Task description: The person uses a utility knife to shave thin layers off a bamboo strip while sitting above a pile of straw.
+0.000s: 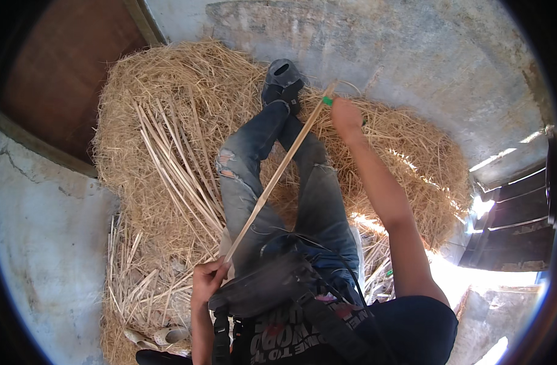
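While a rough, stained wall [412, 55] stands beyond, a tangled heap of dry straw [181, 67] spreads around frayed denim legs [245, 164], with slender pale strips [180, 176] strewn on its left. A long, flat, woody strip [284, 159] slants over the legs. The left hand [209, 280] pinches its lower end; the right hand [346, 115], near the upper end, grips a small green object [327, 101].

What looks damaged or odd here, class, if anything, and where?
The jeans are torn at the left knee, pale frayed threads showing against blue denim. A dark, jagged crack breaks the pale wall at the picture's left. The long strip between the left hand and right hand looks unbroken.
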A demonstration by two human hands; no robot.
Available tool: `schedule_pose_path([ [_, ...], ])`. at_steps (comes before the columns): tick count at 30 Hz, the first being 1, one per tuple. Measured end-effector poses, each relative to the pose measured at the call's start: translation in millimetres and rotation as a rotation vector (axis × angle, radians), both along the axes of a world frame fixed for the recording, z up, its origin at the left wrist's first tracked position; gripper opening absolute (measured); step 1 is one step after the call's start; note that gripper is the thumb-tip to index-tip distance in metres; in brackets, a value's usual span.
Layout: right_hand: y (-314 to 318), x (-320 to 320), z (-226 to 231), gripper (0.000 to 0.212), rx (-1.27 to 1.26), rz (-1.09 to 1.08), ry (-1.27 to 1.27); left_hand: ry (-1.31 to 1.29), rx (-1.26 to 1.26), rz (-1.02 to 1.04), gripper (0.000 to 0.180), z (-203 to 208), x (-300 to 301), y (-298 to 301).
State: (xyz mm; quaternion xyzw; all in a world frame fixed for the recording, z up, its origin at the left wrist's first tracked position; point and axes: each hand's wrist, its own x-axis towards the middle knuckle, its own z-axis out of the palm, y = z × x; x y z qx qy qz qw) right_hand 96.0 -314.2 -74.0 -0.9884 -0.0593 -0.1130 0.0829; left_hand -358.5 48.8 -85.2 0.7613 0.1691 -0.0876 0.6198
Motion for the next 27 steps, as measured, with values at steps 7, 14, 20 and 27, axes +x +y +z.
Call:
schedule_pose_path([
  [7,-57,27,6,0.023,0.393,-0.021,-0.151,-0.012,-0.105,0.096,0.024,-20,-13,2],
  [14,40,-40,74,0.031,1.603,0.164,0.551,-0.103,-0.035,0.077,0.028,2,44,-26],
  [20,75,-65,61,0.036,1.120,0.344,0.220,-0.177,0.084,0.031,0.029,2,71,-38],
  [27,83,-116,45,0.033,1.096,0.502,0.358,-0.284,0.230,-0.058,0.046,4,97,-49],
])
